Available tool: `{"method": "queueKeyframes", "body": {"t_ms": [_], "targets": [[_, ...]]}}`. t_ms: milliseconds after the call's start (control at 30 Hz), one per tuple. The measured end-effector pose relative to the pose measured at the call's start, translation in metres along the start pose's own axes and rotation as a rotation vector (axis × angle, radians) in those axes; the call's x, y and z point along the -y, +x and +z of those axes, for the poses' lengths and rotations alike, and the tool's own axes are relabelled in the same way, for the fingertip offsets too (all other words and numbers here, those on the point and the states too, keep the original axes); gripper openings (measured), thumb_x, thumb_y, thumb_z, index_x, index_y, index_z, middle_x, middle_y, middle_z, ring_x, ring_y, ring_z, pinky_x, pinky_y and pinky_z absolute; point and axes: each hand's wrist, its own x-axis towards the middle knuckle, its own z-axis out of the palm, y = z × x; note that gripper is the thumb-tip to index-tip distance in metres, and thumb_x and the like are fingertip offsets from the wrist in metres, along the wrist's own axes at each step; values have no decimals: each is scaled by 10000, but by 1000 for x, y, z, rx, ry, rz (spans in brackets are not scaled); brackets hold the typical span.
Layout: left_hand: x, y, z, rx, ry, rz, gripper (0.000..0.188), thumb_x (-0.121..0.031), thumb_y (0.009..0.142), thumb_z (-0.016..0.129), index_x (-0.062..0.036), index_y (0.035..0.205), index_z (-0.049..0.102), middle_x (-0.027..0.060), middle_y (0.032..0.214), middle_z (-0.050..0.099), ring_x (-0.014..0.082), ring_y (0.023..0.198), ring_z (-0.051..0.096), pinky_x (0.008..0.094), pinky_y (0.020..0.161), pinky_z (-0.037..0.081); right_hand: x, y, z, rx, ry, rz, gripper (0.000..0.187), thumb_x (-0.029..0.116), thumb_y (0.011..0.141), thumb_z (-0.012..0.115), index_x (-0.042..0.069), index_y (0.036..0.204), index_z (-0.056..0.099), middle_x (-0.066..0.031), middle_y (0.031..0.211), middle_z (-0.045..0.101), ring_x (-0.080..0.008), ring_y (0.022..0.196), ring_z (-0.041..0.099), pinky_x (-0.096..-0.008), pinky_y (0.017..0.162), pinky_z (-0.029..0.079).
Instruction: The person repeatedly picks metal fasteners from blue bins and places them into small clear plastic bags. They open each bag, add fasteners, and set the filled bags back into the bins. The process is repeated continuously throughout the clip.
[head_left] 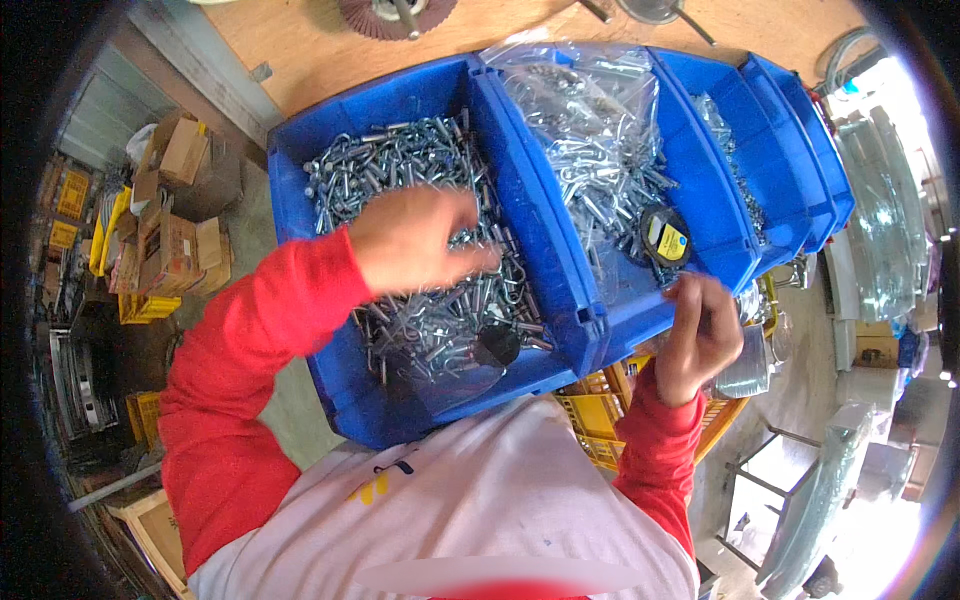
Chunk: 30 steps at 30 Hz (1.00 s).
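Head camera, looking down over the person's chest in a white apron and red sleeves. A row of blue plastic bins (560, 250) sits on a wooden workbench (310, 45), tilted toward the person.

The left hand (415, 240) rests palm-down in the leftmost bin (300, 180), on a heap of loose silver metal bolts (400, 170); the fingers are loosely spread and blurred, and whether they grip anything cannot be told. A small black round piece (497, 345) lies among the bolts near that bin's front right corner.

The right hand (700, 335) is at the front edge of the second bin (690, 160), fingers curled narrow, fingertips touching the rim; whether it holds something small cannot be told. That bin holds clear plastic bags (590, 130) of the same silver hardware, with a black and yellow round tape measure (667, 238) near its front right corner, just above the right hand.

Yellow crates (600, 400) stand below the bins. Cardboard boxes (175, 215) lie on the floor at left.
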Motion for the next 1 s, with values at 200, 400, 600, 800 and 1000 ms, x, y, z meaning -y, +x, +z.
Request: {"method": "queueKeyframes", "body": {"t_ms": [200, 400, 600, 800, 1000], "targets": [[-4, -45, 23, 515, 396, -17, 296, -353, 744, 816, -120, 899, 720, 131, 850, 735, 360, 898, 713, 532, 823, 469, 29, -63, 12, 470, 250, -255, 189, 30, 799, 774, -41, 954, 692, -167, 810, 704, -288, 691, 685, -372, 650, 553], [-6, -45, -11, 390, -131, 173, 142, -184, 824, 764, -61, 883, 726, 124, 802, 737, 322, 738, 727, 417, 644, 541, 51, -67, 69, 546, 169, -95, 402, 99, 813, 823, -71, 1149, 680, -233, 1125, 696, -357, 938, 703, -357, 804, 568], [-14, -79, -43, 236, -614, 137, 213, -201, 937, 755, 10, 954, 747, 114, 750, 727, 153, 659, 682, 319, 626, 531, 52, -47, 78, 765, 399, 248, 91, 40, 994, 656, -44, 1004, 690, -72, 790, 676, -126, 736, 608, -284, 675, 489], [-21, -116, -26, -158, -603, -67, 205, -165, 907, 789, 4, 793, 763, 65, 667, 727, 78, 581, 635, 269, 549, 492, 66, -23, 109, 331, 80, -179, 175, 110, 838, 818, -5, 897, 700, -119, 775, 662, -315, 716, 640, -424, 735, 501], [-56, -136, -4, -347, -823, -360, 313, -231, 870, 849, -7, 691, 725, 41, 592, 674, 37, 549, 570, 269, 487, 452, 84, -38, 104, 770, 324, -327, 357, 276, 698, 929, 75, 771, 643, -83, 695, 600, -300, 613, 590, -411, 591, 429]]}}
